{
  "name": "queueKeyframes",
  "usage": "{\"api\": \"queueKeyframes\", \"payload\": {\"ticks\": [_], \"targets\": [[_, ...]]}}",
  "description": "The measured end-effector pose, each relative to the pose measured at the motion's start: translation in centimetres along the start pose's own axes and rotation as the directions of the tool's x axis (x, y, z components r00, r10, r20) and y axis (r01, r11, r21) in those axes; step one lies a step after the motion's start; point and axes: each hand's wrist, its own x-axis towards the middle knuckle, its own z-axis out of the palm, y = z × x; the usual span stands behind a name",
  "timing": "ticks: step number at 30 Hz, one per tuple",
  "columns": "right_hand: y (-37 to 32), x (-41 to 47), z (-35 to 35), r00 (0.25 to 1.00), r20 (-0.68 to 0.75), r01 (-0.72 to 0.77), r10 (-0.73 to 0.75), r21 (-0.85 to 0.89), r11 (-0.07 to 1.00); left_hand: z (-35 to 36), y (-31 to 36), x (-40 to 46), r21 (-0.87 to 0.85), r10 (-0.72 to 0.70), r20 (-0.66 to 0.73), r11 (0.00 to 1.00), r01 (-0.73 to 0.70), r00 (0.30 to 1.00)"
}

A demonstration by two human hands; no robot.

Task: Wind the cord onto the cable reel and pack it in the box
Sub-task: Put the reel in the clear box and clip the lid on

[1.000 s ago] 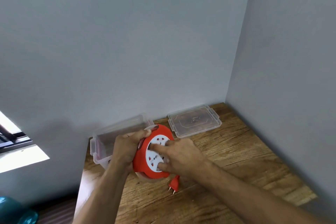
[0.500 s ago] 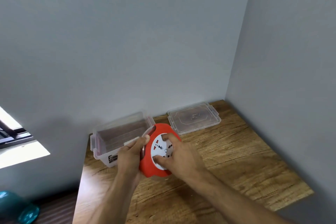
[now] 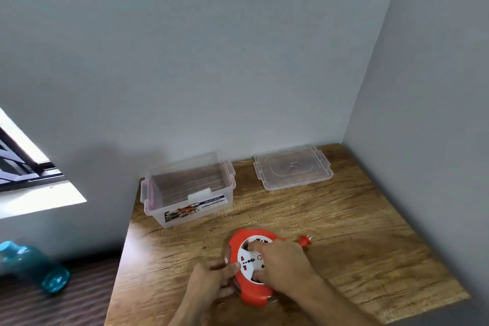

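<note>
Grey walls point(image 3: 238, 61) are met in a corner by a wooden table point(image 3: 344, 233), on which a red cable reel point(image 3: 252, 295) is laid flat. Its left rim is gripped by the curled left hand point(image 3: 211, 280); its white face is pinched by the right hand point(image 3: 283, 262). A red plug point(image 3: 305, 241) is seen just beyond the right fingers, a clear box point(image 3: 189, 209) and lid point(image 3: 292, 168) well beyond.

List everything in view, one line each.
cable reel: one, red with white face, near side of table
plug: one, red, just right of the reel
box: one, clear, open, table's back left
lid: one, clear, flat at table's back right
table: one, brown wood, in the wall corner
bottle: one, blue, on floor at left
left hand: one, grips the reel's left edge
right hand: one, grips the reel's white face
</note>
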Motion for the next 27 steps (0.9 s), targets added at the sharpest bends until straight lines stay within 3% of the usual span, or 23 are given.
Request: {"api": "queueKeyframes", "payload": {"ticks": [4,7,9,13,17,21,23,27], "targets": [[-0.6,3.4,-2.6,0.994,-0.083,-0.052,0.072,0.221,0.974,-0.9,-0.7,0.2,-0.031,0.006,0.018,1.000,-0.005,1.000],[-2.5,8.2,-4.0,0.944,-0.146,-0.170,0.298,0.558,0.812,-1.3,-1.1,0.6,-0.010,-0.004,0.007,1.000,0.004,1.000],[-3.1,11.5,-4.5,0.897,-0.084,-0.264,0.435,0.686,0.678,-1.3,-1.1,0.4,0.004,0.009,0.011,1.000,-0.009,1.000],[-2.8,14.7,-3.5,0.882,0.050,-0.336,0.469,0.764,0.551,-1.0,-1.4,0.1,0.006,0.024,-0.001,1.000,-0.024,1.000],[-0.6,13.5,-2.6,0.854,0.131,-0.286,0.504,0.927,0.244,0.0,-1.6,0.3,0.054,0.044,-0.038,0.998,-0.042,0.998],[2.5,9.3,-1.5,0.818,0.217,-0.282,0.533,0.959,0.042,0.4,-2.0,0.7,0.112,0.066,-0.064,0.992,-0.058,0.996],[3.7,7.2,-1.2,0.801,0.239,-0.268,0.549,0.963,-0.028,0.4,-2.2,0.7,0.135,0.083,-0.054,0.988,-0.075,0.995],[5.2,5.4,-2.1,0.796,0.235,-0.243,0.558,0.968,-0.062,0.0,-1.6,0.3,0.170,0.116,-0.007,0.979,-0.113,0.993]]}}
